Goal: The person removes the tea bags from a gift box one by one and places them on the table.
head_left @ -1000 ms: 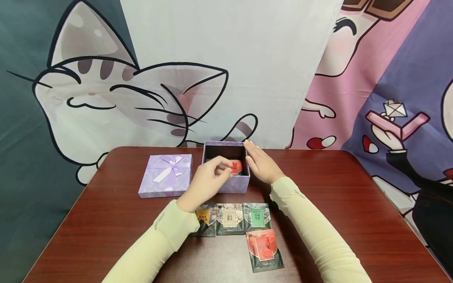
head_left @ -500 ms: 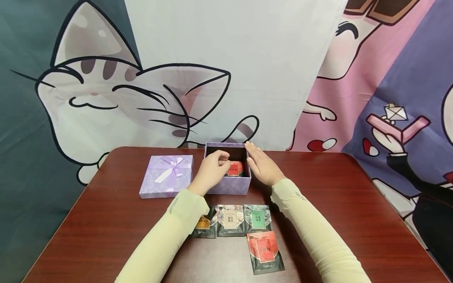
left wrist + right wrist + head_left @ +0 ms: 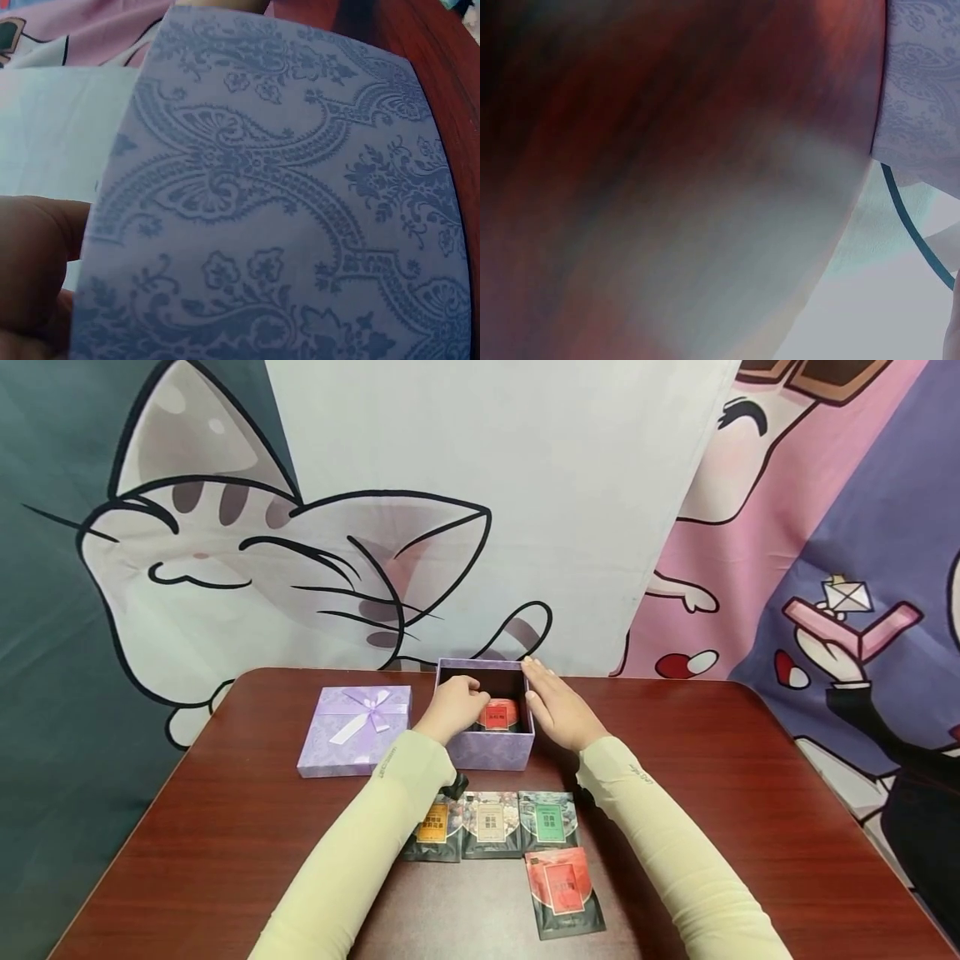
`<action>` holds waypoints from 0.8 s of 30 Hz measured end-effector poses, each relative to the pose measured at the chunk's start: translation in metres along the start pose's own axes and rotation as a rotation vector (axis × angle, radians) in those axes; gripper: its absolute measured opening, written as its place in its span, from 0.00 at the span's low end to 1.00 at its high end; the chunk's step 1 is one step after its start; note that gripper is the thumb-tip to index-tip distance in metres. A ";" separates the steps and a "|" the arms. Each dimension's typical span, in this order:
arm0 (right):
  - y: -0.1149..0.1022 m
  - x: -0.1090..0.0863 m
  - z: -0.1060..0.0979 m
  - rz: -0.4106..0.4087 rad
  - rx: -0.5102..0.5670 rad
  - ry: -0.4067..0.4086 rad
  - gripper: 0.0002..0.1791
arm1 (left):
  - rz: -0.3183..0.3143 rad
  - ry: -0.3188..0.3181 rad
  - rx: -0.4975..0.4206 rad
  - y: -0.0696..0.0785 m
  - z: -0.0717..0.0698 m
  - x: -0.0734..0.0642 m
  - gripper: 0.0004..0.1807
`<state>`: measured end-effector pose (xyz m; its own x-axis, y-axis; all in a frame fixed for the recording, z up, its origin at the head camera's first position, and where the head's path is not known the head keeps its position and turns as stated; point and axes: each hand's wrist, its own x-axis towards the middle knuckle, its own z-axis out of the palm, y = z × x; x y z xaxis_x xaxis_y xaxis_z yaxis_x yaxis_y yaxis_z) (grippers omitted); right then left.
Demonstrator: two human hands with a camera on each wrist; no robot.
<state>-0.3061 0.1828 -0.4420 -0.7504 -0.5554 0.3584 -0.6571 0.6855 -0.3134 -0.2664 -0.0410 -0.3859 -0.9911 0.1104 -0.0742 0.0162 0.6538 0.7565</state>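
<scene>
My left hand (image 3: 455, 706) reaches over the front left of an open lilac patterned box (image 3: 491, 752), fingers bent down inside. What its fingertips touch is hidden. Right beside them a red tea sachet (image 3: 498, 716) stands in the box. My right hand (image 3: 558, 706) rests against the box's right wall, fingers straight along the rim. In the left wrist view the box wall (image 3: 277, 165) fills most of the picture, with part of my left hand (image 3: 34, 270) at its edge. The right wrist view shows a corner of the box (image 3: 922, 97).
A lilac lid (image 3: 354, 731) with a ribbon bow lies left of the box. In front, an orange-labelled sachet (image 3: 433, 832), a beige-labelled one (image 3: 491, 825) and a green-labelled one (image 3: 549, 821) lie in a row. Nearer lies a red sachet (image 3: 564, 893). The wooden table (image 3: 225, 827) meets a cartoon backdrop.
My left hand has moved slightly left and deeper into the box, showing more of the red sachet inside. The right hand has stayed against the box's side.
</scene>
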 end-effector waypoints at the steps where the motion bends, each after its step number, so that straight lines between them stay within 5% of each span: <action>1: 0.000 0.000 -0.001 0.001 0.001 -0.001 0.31 | -0.005 -0.012 0.021 0.001 0.000 0.001 0.25; 5: 0.001 0.000 -0.002 0.001 -0.006 -0.001 0.31 | -0.028 -0.081 0.089 0.002 0.000 0.006 0.26; 12: 0.000 0.001 -0.002 0.006 0.011 -0.008 0.31 | -0.066 -0.188 0.079 -0.001 -0.001 0.011 0.15; 24: 0.002 0.001 0.002 0.010 0.006 -0.007 0.31 | -0.107 -0.236 0.019 -0.004 0.003 0.013 0.25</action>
<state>-0.3082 0.1830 -0.4437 -0.7577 -0.5514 0.3491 -0.6496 0.6885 -0.3223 -0.2794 -0.0403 -0.3920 -0.9292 0.2098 -0.3043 -0.0823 0.6852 0.7237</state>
